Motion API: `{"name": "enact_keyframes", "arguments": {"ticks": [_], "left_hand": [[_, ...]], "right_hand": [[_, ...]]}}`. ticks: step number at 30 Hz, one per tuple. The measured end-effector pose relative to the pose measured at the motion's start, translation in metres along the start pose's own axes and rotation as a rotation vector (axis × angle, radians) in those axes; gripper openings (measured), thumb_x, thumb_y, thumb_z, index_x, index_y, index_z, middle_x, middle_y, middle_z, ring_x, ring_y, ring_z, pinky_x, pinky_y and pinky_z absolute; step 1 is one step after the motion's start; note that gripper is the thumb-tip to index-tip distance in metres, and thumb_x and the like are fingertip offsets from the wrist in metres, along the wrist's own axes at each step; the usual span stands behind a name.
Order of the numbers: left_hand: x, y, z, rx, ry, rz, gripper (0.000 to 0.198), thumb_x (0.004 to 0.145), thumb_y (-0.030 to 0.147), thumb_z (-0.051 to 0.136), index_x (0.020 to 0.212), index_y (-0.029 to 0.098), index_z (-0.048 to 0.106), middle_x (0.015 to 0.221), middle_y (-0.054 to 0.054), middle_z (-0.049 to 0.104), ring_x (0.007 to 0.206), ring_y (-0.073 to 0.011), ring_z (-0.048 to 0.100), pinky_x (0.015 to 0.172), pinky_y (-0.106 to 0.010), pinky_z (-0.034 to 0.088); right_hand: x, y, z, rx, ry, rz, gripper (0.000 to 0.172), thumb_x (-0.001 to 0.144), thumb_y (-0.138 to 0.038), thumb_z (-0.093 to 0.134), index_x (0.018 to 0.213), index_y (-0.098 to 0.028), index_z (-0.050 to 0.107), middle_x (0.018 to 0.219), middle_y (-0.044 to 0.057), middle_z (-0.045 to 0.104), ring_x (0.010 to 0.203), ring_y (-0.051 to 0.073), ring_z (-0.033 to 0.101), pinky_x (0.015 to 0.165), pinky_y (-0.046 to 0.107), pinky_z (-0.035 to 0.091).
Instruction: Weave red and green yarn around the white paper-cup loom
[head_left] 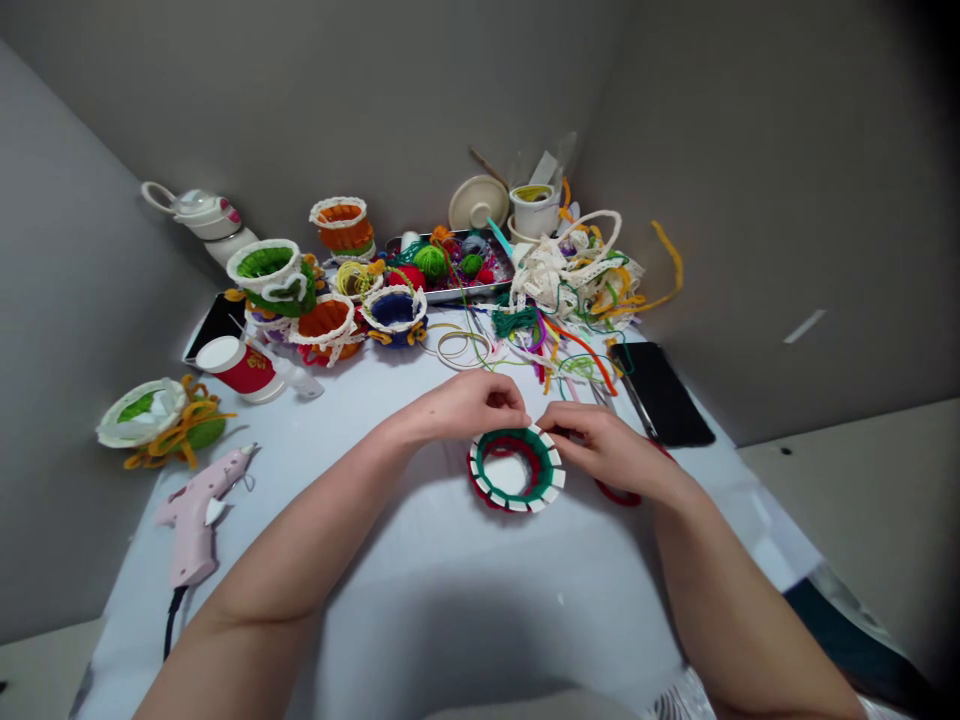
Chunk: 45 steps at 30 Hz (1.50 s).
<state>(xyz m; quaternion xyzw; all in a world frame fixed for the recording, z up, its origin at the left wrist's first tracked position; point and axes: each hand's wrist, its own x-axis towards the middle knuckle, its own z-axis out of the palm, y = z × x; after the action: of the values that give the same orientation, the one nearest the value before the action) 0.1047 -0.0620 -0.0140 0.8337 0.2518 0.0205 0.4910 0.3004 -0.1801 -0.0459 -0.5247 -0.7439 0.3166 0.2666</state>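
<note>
A small paper cup woven with green and red yarn sits on the white table in front of me, its white slit tabs splayed around the open top. At its far rim, my left hand is closed, with thumb and forefinger pinched at a tab. My right hand is closed at the far right rim, fingertips touching it and partly hidden by the hand itself. A loop of red yarn lies under the right hand, and more red shows beside that wrist.
Finished woven baskets and a red-and-white paper cup stand left. A pink glue gun lies nearer. Behind are a tray of yarn balls and a heap of lace trim. A black phone lies right.
</note>
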Motion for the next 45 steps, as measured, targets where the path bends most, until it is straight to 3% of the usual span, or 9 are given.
{"name": "enact_keyframes", "arguments": {"ticks": [4,8,13,17,24,32,39,45], "left_hand": [[0.000,-0.002,0.000,0.069,-0.042,-0.040,0.024,0.076,0.036,0.055,0.073,0.014,0.064,0.065,0.001,0.056,0.062,-0.0100,0.048,0.055,-0.021,0.035],[-0.001,0.001,-0.002,0.101,-0.096,-0.059,0.025,0.079,0.034,0.051,0.072,0.013,0.063,0.064,0.002,0.055,0.062,-0.0098,0.046,0.055,-0.020,0.034],[0.002,0.002,0.004,0.023,-0.059,0.000,0.030,0.079,0.040,0.057,0.087,0.013,0.068,0.079,-0.002,0.067,0.073,-0.0124,0.055,0.065,-0.021,0.041],[0.004,-0.001,0.005,0.031,-0.063,-0.006,0.024,0.078,0.032,0.058,0.085,0.013,0.070,0.079,-0.003,0.069,0.072,-0.0124,0.057,0.066,-0.021,0.042],[0.003,-0.003,0.001,0.054,0.022,-0.060,0.023,0.077,0.034,0.056,0.079,0.014,0.067,0.072,-0.001,0.065,0.065,-0.0114,0.054,0.060,-0.022,0.040],[0.003,-0.002,0.004,0.048,0.025,-0.056,0.023,0.077,0.034,0.055,0.077,0.014,0.065,0.068,0.000,0.063,0.063,-0.0109,0.052,0.057,-0.022,0.037],[0.003,-0.004,0.001,0.055,0.023,-0.067,0.024,0.076,0.035,0.055,0.076,0.014,0.065,0.068,0.000,0.062,0.064,-0.0112,0.052,0.058,-0.022,0.037],[0.001,-0.002,-0.001,0.077,0.024,-0.083,0.024,0.075,0.035,0.054,0.074,0.014,0.064,0.066,0.000,0.059,0.062,-0.0105,0.049,0.055,-0.021,0.035]], "right_hand": [[0.002,-0.002,0.004,0.001,0.023,0.002,0.015,0.092,-0.020,0.049,0.089,-0.018,0.064,0.085,0.004,0.065,0.076,0.015,0.058,0.070,0.025,0.044],[0.003,-0.003,0.007,0.007,0.029,-0.002,0.016,0.092,-0.019,0.049,0.089,-0.018,0.064,0.086,0.004,0.066,0.076,0.014,0.058,0.070,0.024,0.044],[0.004,-0.004,0.008,-0.012,0.042,-0.012,0.018,0.093,-0.023,0.049,0.087,-0.018,0.065,0.082,0.004,0.066,0.073,0.015,0.058,0.067,0.024,0.044],[0.002,-0.003,0.003,0.002,0.035,0.000,0.018,0.093,-0.025,0.049,0.091,-0.019,0.066,0.085,0.004,0.068,0.075,0.016,0.060,0.069,0.025,0.046],[-0.009,-0.004,-0.015,-0.043,0.088,0.019,0.017,0.092,-0.027,0.053,0.091,-0.020,0.067,0.086,0.005,0.067,0.078,0.016,0.060,0.070,0.025,0.046],[-0.009,-0.008,-0.007,-0.064,0.187,-0.094,0.012,0.092,-0.025,0.054,0.090,-0.020,0.064,0.083,0.005,0.064,0.077,0.017,0.058,0.071,0.029,0.045],[-0.012,-0.008,-0.012,-0.112,0.149,-0.152,0.011,0.092,-0.022,0.053,0.089,-0.020,0.064,0.084,0.006,0.064,0.077,0.018,0.058,0.071,0.030,0.046],[-0.012,-0.005,-0.016,-0.096,0.089,-0.117,0.012,0.091,-0.019,0.053,0.088,-0.019,0.064,0.083,0.005,0.064,0.077,0.016,0.058,0.071,0.028,0.045]]}}
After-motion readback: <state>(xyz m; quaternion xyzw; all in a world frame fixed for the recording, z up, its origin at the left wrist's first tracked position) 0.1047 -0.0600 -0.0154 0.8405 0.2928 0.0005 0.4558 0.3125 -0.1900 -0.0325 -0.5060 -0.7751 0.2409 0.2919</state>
